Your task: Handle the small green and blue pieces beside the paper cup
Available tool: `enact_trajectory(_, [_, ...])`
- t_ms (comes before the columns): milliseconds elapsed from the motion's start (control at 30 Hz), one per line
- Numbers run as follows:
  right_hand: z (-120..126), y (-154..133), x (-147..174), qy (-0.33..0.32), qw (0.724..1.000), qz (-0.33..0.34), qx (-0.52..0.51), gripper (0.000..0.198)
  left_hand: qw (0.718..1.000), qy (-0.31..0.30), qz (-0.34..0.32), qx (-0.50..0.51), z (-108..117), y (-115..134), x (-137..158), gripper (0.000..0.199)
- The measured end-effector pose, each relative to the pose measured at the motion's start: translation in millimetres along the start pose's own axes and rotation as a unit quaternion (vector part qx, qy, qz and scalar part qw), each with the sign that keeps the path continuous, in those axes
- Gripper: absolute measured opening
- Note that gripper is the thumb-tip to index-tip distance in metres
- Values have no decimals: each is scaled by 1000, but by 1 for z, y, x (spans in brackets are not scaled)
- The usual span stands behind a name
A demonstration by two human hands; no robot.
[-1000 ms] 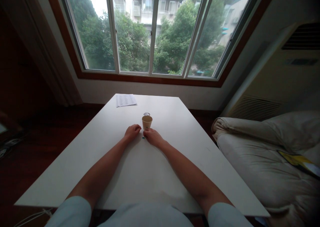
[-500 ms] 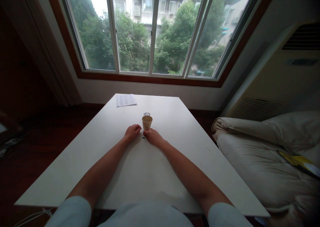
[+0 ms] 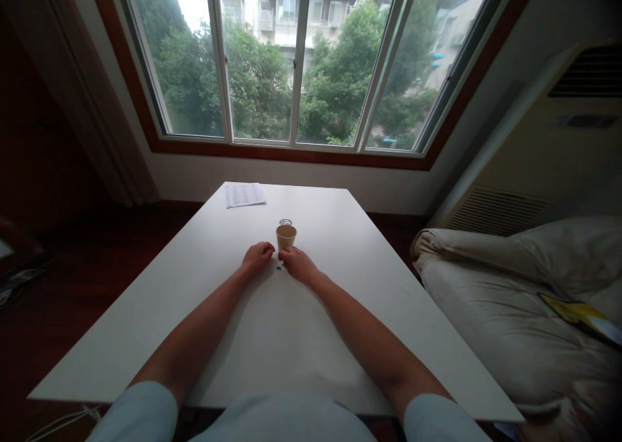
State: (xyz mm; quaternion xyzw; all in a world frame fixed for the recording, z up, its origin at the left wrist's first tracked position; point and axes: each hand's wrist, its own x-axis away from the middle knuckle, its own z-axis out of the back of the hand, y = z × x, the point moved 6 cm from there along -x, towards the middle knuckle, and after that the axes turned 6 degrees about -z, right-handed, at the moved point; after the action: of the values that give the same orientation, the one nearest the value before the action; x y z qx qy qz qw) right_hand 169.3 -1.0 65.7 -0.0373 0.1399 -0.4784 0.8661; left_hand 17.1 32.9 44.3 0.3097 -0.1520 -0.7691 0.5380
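Note:
A tan paper cup (image 3: 286,235) stands upright on the white table (image 3: 301,325), its mouth facing up. My right hand (image 3: 298,265) lies on the tabletop just in front of the cup, its fingers curled together at the cup's lower part; whether they touch it I cannot tell. Left of the cup, my left hand (image 3: 258,258) rests with its fingers bent inward. What either hand holds, if anything, is hidden. A tiny blue piece (image 3: 278,268) lies between the hands, and a small green piece (image 3: 283,264) shows beside my right fingers.
Behind the cup lies a small round, dark-rimmed object (image 3: 285,222). Printed sheets of paper (image 3: 245,195) sit at the table's far left corner. A padded beige seat (image 3: 481,299) with a yellow item (image 3: 573,310) on it is to the right. A wide window (image 3: 296,72) faces the table.
My right fingers have shifted slightly upward and right, and the green piece now shows apart from the blue one. My left hand and the cup have stayed in place.

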Motion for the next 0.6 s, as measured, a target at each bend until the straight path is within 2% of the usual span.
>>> enact_trajectory(400, [39, -7, 2, 135, 989, 30, -49, 22, 1000, 2, -1, -21, 0, 1, 0, 22])
enact_trajectory(600, [64, 4, 2, 203, 976, 9, -71, 24, 1000, 5, -20, -18, -2, 0, -1, 21])
